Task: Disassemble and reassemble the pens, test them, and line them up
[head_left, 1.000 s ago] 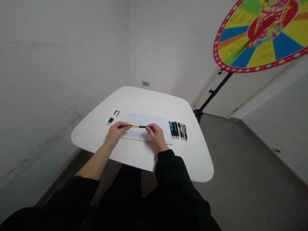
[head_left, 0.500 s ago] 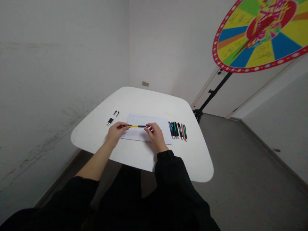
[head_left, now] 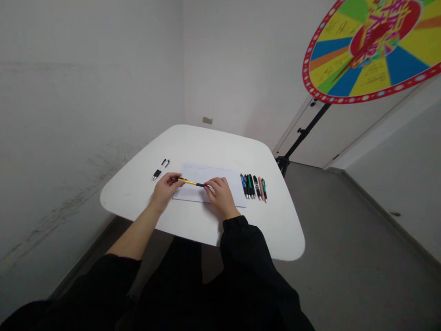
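A yellow and black pen (head_left: 189, 182) is held between both hands above white paper (head_left: 223, 195) on the table. My left hand (head_left: 164, 189) pinches its left, black end with thumb and fingers. At the opposite end, the fingertips of my right hand (head_left: 220, 195) close round the dark tip part. The pen slants slightly, its right end nearer to me. To the left of the paper lie two black and white pens (head_left: 159, 171). A row of several pens (head_left: 253, 187), blue, black, green and pink, lies just right of the paper.
The white table (head_left: 268, 234) has rounded corners and stands close to the left wall (head_left: 79, 115). Beyond its right side, a colourful prize wheel (head_left: 368, 69) leans over a black stand (head_left: 303, 134). A door (head_left: 351, 124) is behind the stand.
The pen has tilted from nearly level to a slant, its right end lower. My right hand has shifted slightly left and down along with it; the pens on the table stay put.
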Motion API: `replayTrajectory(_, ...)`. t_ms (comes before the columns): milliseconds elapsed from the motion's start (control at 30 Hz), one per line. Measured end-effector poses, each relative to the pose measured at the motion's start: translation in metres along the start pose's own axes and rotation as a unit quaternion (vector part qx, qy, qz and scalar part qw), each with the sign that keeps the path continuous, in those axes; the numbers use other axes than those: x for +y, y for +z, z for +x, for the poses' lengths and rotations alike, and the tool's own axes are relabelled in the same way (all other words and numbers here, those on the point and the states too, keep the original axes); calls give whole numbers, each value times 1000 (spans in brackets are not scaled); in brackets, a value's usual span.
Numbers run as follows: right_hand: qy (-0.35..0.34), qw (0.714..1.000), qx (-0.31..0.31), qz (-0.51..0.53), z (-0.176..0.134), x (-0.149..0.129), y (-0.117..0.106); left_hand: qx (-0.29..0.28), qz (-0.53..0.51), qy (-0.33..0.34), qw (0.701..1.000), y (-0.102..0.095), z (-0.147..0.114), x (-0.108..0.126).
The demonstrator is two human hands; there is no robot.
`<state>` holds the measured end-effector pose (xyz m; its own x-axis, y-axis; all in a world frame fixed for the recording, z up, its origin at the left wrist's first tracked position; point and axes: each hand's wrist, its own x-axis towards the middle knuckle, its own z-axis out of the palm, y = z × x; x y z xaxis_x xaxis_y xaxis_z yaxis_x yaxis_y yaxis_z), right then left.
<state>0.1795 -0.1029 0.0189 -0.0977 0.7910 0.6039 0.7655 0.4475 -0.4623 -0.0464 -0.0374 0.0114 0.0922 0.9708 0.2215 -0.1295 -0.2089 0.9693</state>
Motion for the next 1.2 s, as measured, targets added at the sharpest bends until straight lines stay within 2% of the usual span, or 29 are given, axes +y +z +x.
replayTrajectory(100,-41,998,-10,-47,1,-10,1,-19,3,1,1000,2,-1,2)
replayTrajectory(300,-106,989,-66,-76,3,-30,8,-45,14,6,999,3,-6,8)
replayTrajectory(500,-95,989,-76,-87,2,-33,13,-58,-13,-16,998,4,-6,10)
replayTrajectory(600,-69,996,-50,-38,0,-32,13,-65,-26,-9,998,3,-5,9)
replayTrajectory(733,18,996,58,60,-3,-30,8,-64,-3,10,998,1,-5,9)
replayTrajectory(800,86,978,134,131,-4,-26,6,-59,5,7,998,0,-6,10)
replayTrajectory(933,179,906,246,295,0,-17,2,-56,4,-5,998,0,-7,10)
replayTrajectory(1033,200,868,273,364,3,-14,-1,-57,-3,-7,998,1,-7,10)
replayTrajectory(1200,224,840,288,402,6,-16,-5,-56,-5,-13,998,0,-6,10)
